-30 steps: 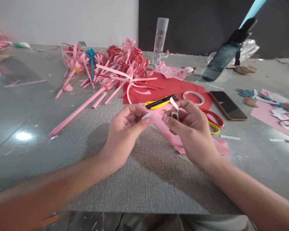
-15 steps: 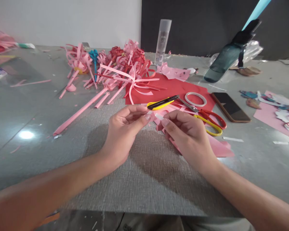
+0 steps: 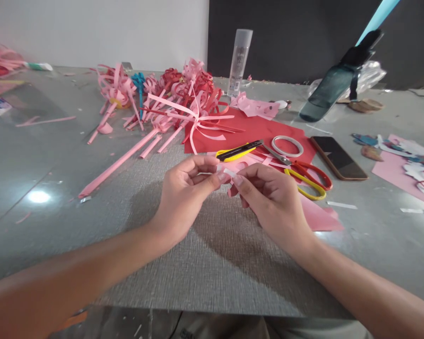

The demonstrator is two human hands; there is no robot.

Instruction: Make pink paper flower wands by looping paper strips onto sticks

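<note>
We are at a paper-craft worktable, a hobby or classroom sort of bench rather than a kitchen or shop. We see a grey woven-textured mat [image 3: 212, 254] on a glossy grey tabletop [image 3: 38, 160], with a heap of pink and red curled paper-strip flowers on rolled paper stems [image 3: 169, 101] lying at the back. A sheet of red craft paper [image 3: 254, 129] carries a yellow-and-black utility knife [image 3: 238, 151], a ring of clear tape [image 3: 287, 145] and red-and-yellow-handled scissors [image 3: 304, 176]. A plain white wall [image 3: 99, 33] meets a dark panel [image 3: 297, 37] behind.
</note>
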